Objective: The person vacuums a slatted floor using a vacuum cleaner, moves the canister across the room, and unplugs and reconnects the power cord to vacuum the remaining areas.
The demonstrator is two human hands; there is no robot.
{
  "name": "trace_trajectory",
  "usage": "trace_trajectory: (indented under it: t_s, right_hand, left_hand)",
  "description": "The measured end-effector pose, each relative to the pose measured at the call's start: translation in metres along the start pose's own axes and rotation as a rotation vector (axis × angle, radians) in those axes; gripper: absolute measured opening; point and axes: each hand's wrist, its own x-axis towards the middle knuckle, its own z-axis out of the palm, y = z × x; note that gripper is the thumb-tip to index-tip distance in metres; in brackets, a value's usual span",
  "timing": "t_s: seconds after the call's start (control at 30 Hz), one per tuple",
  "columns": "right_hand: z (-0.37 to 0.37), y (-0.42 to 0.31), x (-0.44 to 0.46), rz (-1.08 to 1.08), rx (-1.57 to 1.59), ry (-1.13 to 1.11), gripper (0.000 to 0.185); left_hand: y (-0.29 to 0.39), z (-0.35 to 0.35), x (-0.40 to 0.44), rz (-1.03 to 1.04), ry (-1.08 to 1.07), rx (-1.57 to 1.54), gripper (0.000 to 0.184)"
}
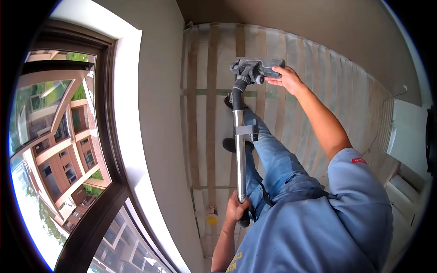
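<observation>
A vacuum cleaner's metal tube (240,154) runs lengthwise in front of my body, with a grey clip partway along it. My left hand (236,207) is wrapped round the tube's lower end in the picture. At the other end, a black curved neck (238,93) joins the tube to a grey floor head (261,66). My right hand (286,79) grips the right end of this head, thumb on one side and fingers on the other. Both legs, in jeans, show behind the tube.
Covering sheets with brown tape strips (211,68) lie on the floor. A window (68,136) with a dark frame and white sill stands at the left, beside a plain wall (159,113). A small yellow and white container (211,215) sits near the wall. A thin cable (384,102) trails at the right.
</observation>
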Motion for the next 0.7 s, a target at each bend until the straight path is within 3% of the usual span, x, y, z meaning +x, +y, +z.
trace_trajectory:
  t_s: [0.03,0.1,0.13,0.2,0.27,0.33,0.4,0.47,0.57,0.7]
  right_hand:
    - [-0.001,0.002,0.010,-0.050,-0.083,-0.052,0.052]
    - [-0.005,0.001,0.032,-0.122,-0.114,-0.195,0.046]
    - [-0.008,0.000,0.046,-0.109,-0.113,-0.201,0.046]
    - [-0.013,-0.002,0.080,-0.105,0.111,-0.334,0.048]
    - [-0.019,0.001,0.120,-0.054,0.215,-0.342,0.047]
    - [-0.022,0.017,0.171,0.089,0.540,-0.373,0.044]
    - [-0.007,0.049,0.209,0.089,0.602,-0.305,0.036]
    - [0.000,0.083,0.247,0.092,0.613,0.067,0.029]
    - [-0.003,0.146,0.299,0.184,0.606,0.131,0.029]
    - [0.041,0.148,0.261,0.377,0.076,0.166,0.041]
  left_hand:
    - [0.002,-0.005,0.002,-0.009,0.003,-0.008,0.030]
    - [0.008,-0.011,0.008,-0.072,-0.306,-0.525,0.023]
    - [0.030,-0.015,0.006,-0.170,-0.351,-0.625,0.023]
    - [0.043,-0.023,0.009,-0.238,-0.530,-0.892,0.027]
    - [0.053,-0.025,0.018,-0.332,-0.652,-1.015,0.028]
    - [0.061,-0.022,0.038,-0.364,-0.761,-1.090,0.025]
    - [0.087,-0.017,0.067,-0.382,-0.719,-1.136,0.024]
    - [0.108,-0.012,0.106,-0.395,-0.632,-1.125,0.022]
    - [0.114,-0.012,0.167,-0.399,-0.576,-1.163,0.018]
    - [0.114,-0.033,0.235,-0.429,-0.523,-1.179,0.013]
